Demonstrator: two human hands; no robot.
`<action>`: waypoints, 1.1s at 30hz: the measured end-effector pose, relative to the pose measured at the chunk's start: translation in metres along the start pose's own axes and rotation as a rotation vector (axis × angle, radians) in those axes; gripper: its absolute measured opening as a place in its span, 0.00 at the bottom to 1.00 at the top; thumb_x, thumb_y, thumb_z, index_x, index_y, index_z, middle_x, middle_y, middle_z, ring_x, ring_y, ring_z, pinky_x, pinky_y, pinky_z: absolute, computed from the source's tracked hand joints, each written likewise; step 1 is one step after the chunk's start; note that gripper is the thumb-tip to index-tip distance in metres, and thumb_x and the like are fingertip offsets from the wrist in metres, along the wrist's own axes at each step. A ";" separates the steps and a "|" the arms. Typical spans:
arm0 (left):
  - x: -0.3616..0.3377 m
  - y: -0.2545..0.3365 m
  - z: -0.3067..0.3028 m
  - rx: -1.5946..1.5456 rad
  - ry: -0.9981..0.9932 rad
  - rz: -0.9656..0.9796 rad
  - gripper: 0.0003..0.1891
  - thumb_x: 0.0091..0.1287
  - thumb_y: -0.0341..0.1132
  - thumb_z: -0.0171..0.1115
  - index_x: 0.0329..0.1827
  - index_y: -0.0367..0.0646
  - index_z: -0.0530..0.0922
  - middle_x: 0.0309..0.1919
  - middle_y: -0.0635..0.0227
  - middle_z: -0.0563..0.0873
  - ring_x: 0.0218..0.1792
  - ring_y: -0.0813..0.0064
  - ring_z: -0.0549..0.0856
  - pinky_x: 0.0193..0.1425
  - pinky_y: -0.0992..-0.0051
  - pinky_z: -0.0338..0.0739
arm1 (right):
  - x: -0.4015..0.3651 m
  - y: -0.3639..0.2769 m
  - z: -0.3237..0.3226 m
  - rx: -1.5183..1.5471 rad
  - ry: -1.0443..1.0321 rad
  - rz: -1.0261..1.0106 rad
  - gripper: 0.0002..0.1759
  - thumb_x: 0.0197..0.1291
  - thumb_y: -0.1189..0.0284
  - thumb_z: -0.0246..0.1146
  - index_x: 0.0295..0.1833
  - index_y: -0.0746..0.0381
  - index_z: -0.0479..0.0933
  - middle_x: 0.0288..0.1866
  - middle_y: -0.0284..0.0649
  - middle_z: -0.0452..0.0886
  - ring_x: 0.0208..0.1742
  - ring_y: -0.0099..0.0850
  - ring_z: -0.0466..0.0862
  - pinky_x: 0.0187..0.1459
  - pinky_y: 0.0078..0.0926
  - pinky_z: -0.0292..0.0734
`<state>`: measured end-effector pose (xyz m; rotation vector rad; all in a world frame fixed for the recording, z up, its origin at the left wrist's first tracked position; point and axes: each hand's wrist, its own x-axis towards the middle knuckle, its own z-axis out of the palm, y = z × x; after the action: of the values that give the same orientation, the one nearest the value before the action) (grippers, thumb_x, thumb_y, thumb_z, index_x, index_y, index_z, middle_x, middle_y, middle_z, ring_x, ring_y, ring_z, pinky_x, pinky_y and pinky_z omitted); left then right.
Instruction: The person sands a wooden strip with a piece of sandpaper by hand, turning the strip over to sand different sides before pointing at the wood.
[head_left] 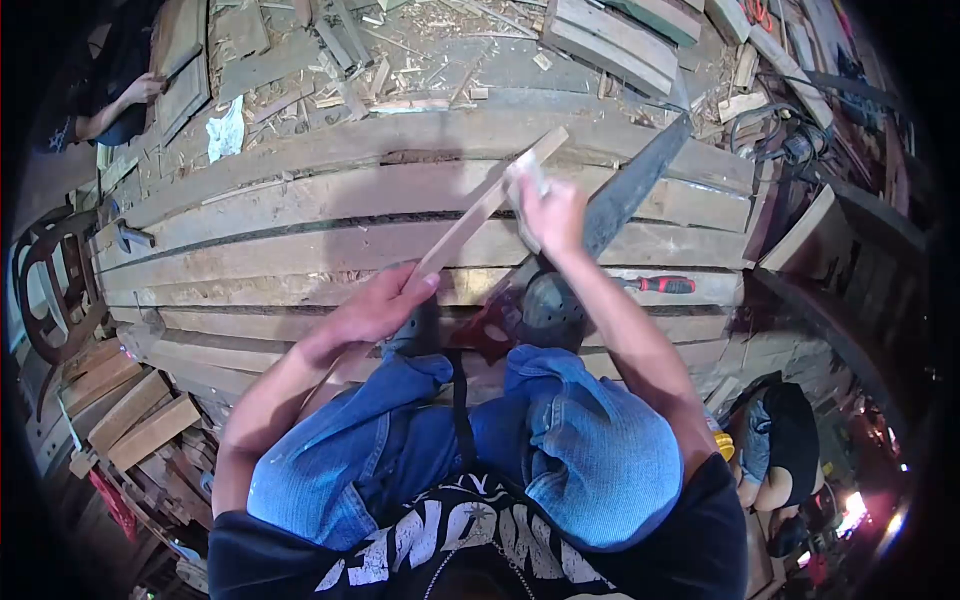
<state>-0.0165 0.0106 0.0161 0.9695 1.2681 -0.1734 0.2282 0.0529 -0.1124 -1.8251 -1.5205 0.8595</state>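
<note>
A long, thin wooden strip point(463, 229) slants up and to the right in front of my knees. My left hand point(378, 305) is closed round its lower part, and the lower end passes behind my wrist. Near the upper end, my right hand point(556, 214) presses a pale folded sheet point(524, 172) against the strip; its exact kind is blurred. Under my right forearm lies a handsaw point(642, 187), its blade pointing to the upper right and its red handle between my shoes. A red-and-black handled tool point(665, 285) rests on the planks to the right.
Long planks point(330, 200) with gaps between them form the surface below me. Wood shavings and offcuts point(350, 50) litter the far side. A carved wooden frame point(60, 275) stands at left. Other people sit at upper left point(110, 105) and lower right point(785, 440).
</note>
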 end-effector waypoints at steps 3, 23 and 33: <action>-0.003 0.005 0.000 -0.031 -0.014 -0.006 0.25 0.76 0.54 0.49 0.47 0.36 0.78 0.25 0.72 0.75 0.32 0.80 0.73 0.37 0.71 0.71 | 0.009 -0.015 -0.005 0.003 -0.020 0.172 0.24 0.61 0.57 0.65 0.21 0.66 0.81 0.15 0.54 0.76 0.18 0.49 0.81 0.24 0.41 0.74; 0.003 -0.006 -0.001 -0.080 -0.032 -0.071 0.25 0.76 0.56 0.49 0.46 0.38 0.78 0.20 0.76 0.73 0.24 0.84 0.72 0.26 0.75 0.67 | -0.043 -0.043 0.011 0.150 -0.074 -0.198 0.18 0.63 0.65 0.67 0.26 0.67 0.83 0.14 0.45 0.79 0.17 0.28 0.81 0.21 0.32 0.71; 0.004 -0.008 -0.001 -0.097 -0.038 -0.047 0.25 0.76 0.56 0.49 0.43 0.38 0.77 0.20 0.75 0.72 0.24 0.83 0.72 0.26 0.73 0.67 | -0.051 -0.052 0.008 0.204 -0.239 -0.184 0.15 0.63 0.70 0.65 0.25 0.65 0.84 0.14 0.44 0.78 0.16 0.24 0.77 0.20 0.30 0.69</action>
<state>-0.0203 0.0078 0.0084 0.8500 1.2533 -0.1648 0.1845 0.0108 -0.0711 -1.4532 -1.6494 1.1283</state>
